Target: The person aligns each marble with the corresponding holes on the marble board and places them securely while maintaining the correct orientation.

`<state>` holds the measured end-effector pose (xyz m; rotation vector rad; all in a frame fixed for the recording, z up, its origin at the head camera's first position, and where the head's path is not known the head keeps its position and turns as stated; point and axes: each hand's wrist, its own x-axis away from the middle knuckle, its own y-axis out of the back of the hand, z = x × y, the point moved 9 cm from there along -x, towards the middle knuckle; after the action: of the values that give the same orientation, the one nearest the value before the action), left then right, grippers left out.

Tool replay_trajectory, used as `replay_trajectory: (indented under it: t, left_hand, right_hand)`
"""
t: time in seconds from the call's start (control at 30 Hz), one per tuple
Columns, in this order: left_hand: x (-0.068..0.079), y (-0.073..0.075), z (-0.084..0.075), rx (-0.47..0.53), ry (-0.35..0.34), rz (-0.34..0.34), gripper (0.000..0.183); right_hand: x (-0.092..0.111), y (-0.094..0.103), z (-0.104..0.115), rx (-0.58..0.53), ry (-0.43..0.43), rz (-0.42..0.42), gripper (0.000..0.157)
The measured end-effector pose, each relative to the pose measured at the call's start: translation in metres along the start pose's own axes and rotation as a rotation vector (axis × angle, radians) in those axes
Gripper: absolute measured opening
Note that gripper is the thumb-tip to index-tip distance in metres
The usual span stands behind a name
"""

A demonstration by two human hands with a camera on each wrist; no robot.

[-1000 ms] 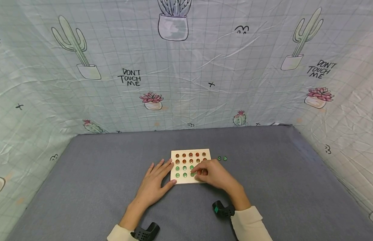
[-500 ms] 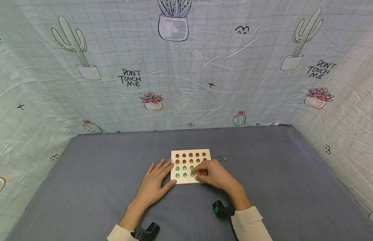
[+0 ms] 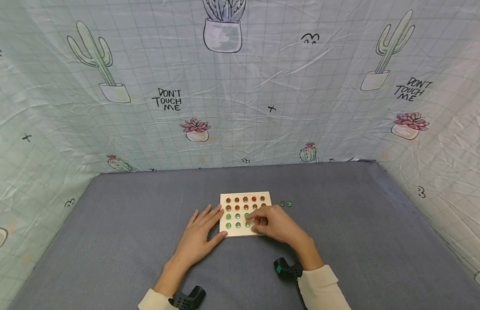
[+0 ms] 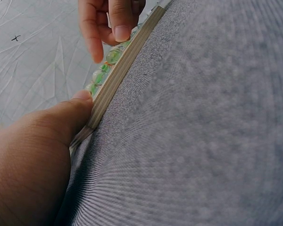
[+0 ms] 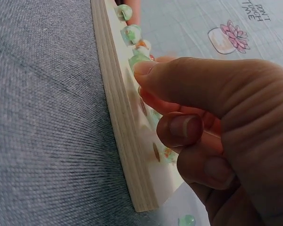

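A pale wooden board with rows of round hollows lies on the grey cloth. Orange-red marbles fill its two far rows; green marbles sit in the near rows. My left hand rests at the board's left side, fingers spread, its thumb on the near corner. Over the board's right part is my right hand, its thumb and index finger apart around a green marble in the nearest row. Its other fingers are curled. Some hollows at the right have no marble; the hand hides them from the head view.
Two loose green marbles lie on the cloth just right of the board. A patterned curtain hangs behind and at both sides of the grey table surface.
The thumb and index finger of my right hand have spread slightly apart over the green marble. My left hand and the board have stayed in place.
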<state>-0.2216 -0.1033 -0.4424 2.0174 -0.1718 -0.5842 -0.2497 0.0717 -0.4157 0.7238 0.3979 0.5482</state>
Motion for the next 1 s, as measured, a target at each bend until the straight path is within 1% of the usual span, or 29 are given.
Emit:
replay_trajectory:
  t: [0.13, 0.27, 0.53, 0.7, 1.0]
  left_hand:
    - [0.0, -0.001, 0.0, 0.001, 0.002, 0.0, 0.064]
    - [0.001, -0.001, 0.0, -0.002, 0.003, -0.003, 0.064]
    - [0.001, -0.001, -0.001, -0.001, -0.005, -0.013, 0.064]
    - [0.002, -0.001, -0.001, -0.005, -0.009, -0.017, 0.064]
    - [0.002, 0.0, -0.002, 0.006, -0.001, -0.013, 0.064]
  right_hand:
    - [0.002, 0.007, -0.001, -0.005, -0.015, -0.027, 0.021]
    - [0.006, 0.017, -0.006, 0.014, -0.045, -0.068, 0.019]
    - [0.017, 0.041, -0.016, -0.019, -0.062, -0.141, 0.02]
    - [0.025, 0.052, -0.029, -0.009, -0.086, -0.19, 0.021]
    - [0.037, 0.063, -0.052, 0.008, -0.144, -0.249, 0.024]
